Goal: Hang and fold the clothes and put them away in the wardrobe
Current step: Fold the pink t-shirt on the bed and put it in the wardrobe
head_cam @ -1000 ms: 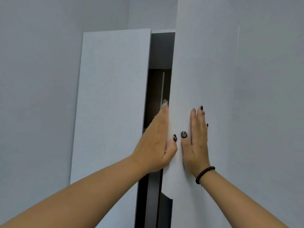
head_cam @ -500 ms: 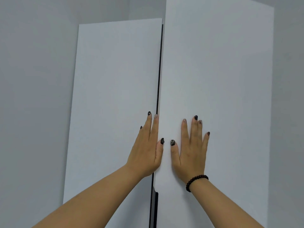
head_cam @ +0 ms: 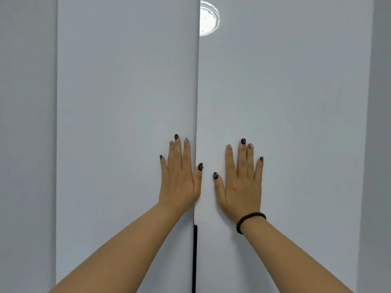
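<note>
Pale grey wardrobe doors fill the head view, the left door (head_cam: 127, 123) and the right door (head_cam: 285, 113) meeting at a thin seam in the middle, with a dark slot (head_cam: 195, 256) seen low on that seam. The left hand (head_cam: 179, 178) is laid flat on the left door just beside the seam, fingers (head_cam: 177, 153) straight and slightly spread, its thumb crossing the seam. The right hand (head_cam: 241, 182) is pressed flat on the right door, fingers straight and apart. A black bead bracelet (head_cam: 249, 220) is worn on the right wrist. A bright round glare (head_cam: 208, 17) is seen near the top of the right door. No clothes are seen.
</note>
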The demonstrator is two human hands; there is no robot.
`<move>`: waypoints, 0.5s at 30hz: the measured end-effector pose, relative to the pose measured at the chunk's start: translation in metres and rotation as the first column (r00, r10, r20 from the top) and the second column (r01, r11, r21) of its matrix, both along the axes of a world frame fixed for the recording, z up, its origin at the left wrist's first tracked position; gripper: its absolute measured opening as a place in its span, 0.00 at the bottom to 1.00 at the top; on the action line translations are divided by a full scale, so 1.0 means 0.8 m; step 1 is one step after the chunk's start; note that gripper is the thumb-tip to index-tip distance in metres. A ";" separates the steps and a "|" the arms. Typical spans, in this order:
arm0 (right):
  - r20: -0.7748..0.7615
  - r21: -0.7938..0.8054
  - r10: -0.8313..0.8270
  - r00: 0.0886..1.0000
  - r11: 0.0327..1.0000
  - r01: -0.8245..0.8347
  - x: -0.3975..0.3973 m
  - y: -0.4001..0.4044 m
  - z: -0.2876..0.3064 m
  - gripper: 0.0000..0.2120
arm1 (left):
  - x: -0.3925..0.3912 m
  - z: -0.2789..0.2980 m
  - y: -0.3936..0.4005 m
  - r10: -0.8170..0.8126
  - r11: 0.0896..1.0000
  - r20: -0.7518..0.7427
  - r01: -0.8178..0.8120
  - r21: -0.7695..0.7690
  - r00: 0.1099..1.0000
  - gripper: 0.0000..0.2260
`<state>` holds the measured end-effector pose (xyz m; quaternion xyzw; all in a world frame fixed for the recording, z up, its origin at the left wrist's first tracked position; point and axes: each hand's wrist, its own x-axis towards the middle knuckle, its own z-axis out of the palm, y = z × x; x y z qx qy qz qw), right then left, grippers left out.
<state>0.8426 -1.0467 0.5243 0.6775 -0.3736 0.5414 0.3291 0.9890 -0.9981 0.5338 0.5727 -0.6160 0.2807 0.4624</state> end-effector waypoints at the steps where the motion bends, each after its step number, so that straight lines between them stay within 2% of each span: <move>1: -0.004 -0.003 -0.010 1.000 1.000 0.010 0.001 -0.004 -0.001 0.31 | 0.002 0.000 -0.005 -0.007 1.000 0.007 0.007 -0.004 1.000 0.29; 6: -0.025 -0.005 -0.060 0.998 0.998 0.060 0.005 -0.022 -0.009 0.31 | 0.010 -0.006 -0.029 0.048 0.998 0.005 -0.048 -0.042 0.999 0.30; 15: -0.026 -0.038 -0.095 0.995 0.995 0.093 0.010 -0.043 -0.018 0.30 | 0.021 -0.018 -0.056 0.193 0.971 0.094 -0.176 -0.163 0.977 0.29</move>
